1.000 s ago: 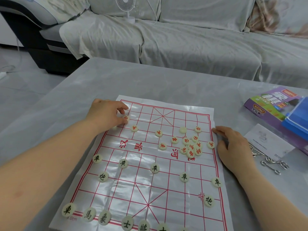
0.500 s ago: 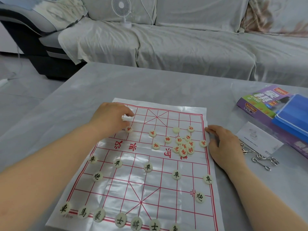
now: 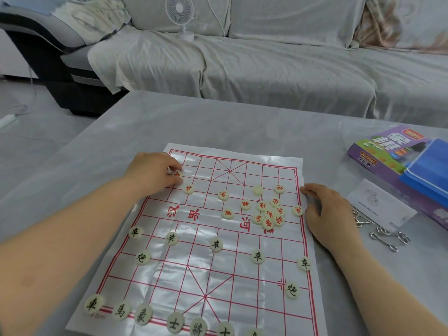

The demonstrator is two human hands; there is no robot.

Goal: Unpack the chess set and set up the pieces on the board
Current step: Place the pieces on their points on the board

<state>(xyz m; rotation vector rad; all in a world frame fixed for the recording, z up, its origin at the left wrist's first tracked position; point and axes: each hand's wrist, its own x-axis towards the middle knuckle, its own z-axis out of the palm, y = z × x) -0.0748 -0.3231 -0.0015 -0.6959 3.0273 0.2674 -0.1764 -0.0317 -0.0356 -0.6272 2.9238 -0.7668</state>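
Observation:
A white sheet board (image 3: 194, 270) with red grid lines lies flat on the grey table (image 3: 218, 122). Black-lettered round pieces stand in rows on its near half, such as one at the near left corner (image 3: 92, 303). Red-lettered pieces lie in a loose cluster (image 3: 268, 214) right of the middle, with a few spread along a far row. My left hand (image 3: 151, 173) pinches one red-lettered piece (image 3: 177, 173) over the board's far left part. My right hand (image 3: 324, 209) lies flat on the board's right edge, fingers straight.
A purple game box (image 3: 385, 149) with a blue lid (image 3: 429, 170) sits at the table's right. A white card (image 3: 380, 204) and metal wire puzzles (image 3: 385, 234) lie beside my right hand. A covered sofa (image 3: 266, 61) with a small fan (image 3: 179, 10) stands behind the table.
My left hand lifted the red-lettered piece from the left of the far row and carried it toward the far left corner. The right hand kept its place on the edge.

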